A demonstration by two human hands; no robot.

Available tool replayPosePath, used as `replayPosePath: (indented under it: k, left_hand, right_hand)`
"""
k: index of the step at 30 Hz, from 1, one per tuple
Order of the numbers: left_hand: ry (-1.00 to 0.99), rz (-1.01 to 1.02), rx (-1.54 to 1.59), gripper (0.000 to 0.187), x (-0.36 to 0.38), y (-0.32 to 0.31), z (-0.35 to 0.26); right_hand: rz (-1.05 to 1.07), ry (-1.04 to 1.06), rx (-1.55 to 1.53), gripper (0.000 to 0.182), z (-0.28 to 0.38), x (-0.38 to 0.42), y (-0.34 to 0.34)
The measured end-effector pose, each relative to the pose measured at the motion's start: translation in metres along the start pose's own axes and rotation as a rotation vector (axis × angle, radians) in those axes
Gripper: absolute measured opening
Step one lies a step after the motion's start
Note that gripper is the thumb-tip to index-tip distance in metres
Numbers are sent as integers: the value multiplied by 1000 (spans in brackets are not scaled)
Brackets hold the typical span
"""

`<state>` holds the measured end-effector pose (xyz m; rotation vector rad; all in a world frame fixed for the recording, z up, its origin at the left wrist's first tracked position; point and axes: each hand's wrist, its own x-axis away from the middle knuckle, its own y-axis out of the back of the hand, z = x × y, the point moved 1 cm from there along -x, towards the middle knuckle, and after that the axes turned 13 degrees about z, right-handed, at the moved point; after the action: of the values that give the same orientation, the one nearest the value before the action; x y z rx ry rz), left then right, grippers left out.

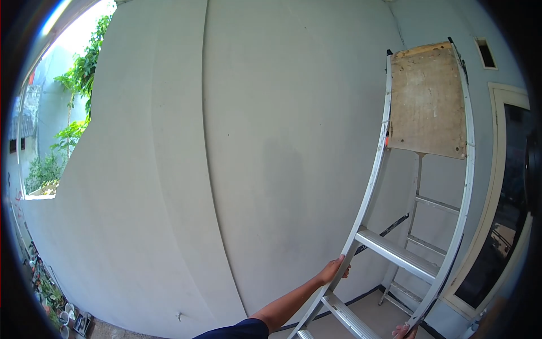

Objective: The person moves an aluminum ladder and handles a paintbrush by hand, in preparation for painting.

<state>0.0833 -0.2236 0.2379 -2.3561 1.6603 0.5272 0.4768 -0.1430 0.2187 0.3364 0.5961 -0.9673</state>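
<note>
An aluminium stepladder (pixel 397 255) stands unfolded at the right, its rear legs spread behind its front steps. A worn plywood board (pixel 429 101) covers the upper part between its rails. My left hand (pixel 334 270) is wrapped round the left front rail, just below a wide step. Lower down, at the bottom edge of the view, my right hand (pixel 405 331) grips the right front rail; only part of it shows. A dark brace (pixel 389 227) links the front and rear legs. The feet of the front rails are out of view.
A plain grey wall (pixel 265 141) fills the middle, with a small tap (pixel 179 316) low on it. At the right is a framed window or door (pixel 491 209) with dark glass. Potted plants (pixel 65 313) stand at the lower left, and greenery (pixel 84 73) shows through an opening above.
</note>
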Motion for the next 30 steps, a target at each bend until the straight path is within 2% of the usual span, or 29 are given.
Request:
replayPosePath:
  k: [1, 4, 5, 6, 8, 10, 12, 13, 14, 16, 17, 19, 20, 21, 25, 28, 30]
  left_hand:
    - [-16, 13, -5, 79, 2, -3, 0]
    - [-3, 53, -89, 77, 25, 7, 10]
    - [33, 90, -169, 77, 38, 12, 24]
    - [110, 185, -153, 80, 52, 23, 53]
    - [196, 109, -232, 85, 86, 18, 96]
    - [204, 130, -155, 85, 99, 13, 119]
    - [201, 128, -91, 86, 101, 10, 128]
    - [236, 53, -129, 86, 99, 5, 124]
    - [274, -20, -165, 86, 104, 4, 119]
    - [271, 58, -132, 86, 111, 9, 101]
    - [300, 84, -149, 85, 113, 11, 101]
    - [309, 131, -165, 85, 105, 13, 104]
    - [262, 83, -227, 86, 102, 13, 111]
    - [222, 32, -286, 86, 102, 12, 117]
    - [261, -14, -244, 82, 114, 0, 97]
    - [247, -49, -256, 78, 114, 5, 85]
    - [339, 44, -208, 91, 117, 6, 69]
  right_hand:
    - [73, -72, 12, 52, -5, 3, 6]
    - [76, -70, -67, 48, -48, 24, 2]
    - [-46, 2, 81, 44, -51, 32, -7]
    - [-44, -5, 90, 44, -54, 32, -17]
    - [-118, 36, 149, 42, -63, 35, -13]
    - [-119, -7, 258, 41, -70, 38, -4]
    - [-171, -5, 302, 39, -71, 39, -7]
    - [-186, -79, 205, 39, -63, 41, -13]
    - [-188, -84, 215, 39, -82, 42, -4]
    - [-173, -173, 536, 43, -147, 38, 40]
    - [-191, -273, 473, 47, -139, 37, 39]
    - [-300, -199, 464, 46, -218, 29, 67]
    - [-384, -126, 439, 52, -241, 22, 85]
    - [-276, -73, 367, 47, -126, 36, 22]
    - [-238, -87, 431, 44, -102, 39, 16]
    - [-198, -58, 317, 44, -82, 36, -2]
    - [-273, -164, 228, 47, -80, 37, -5]
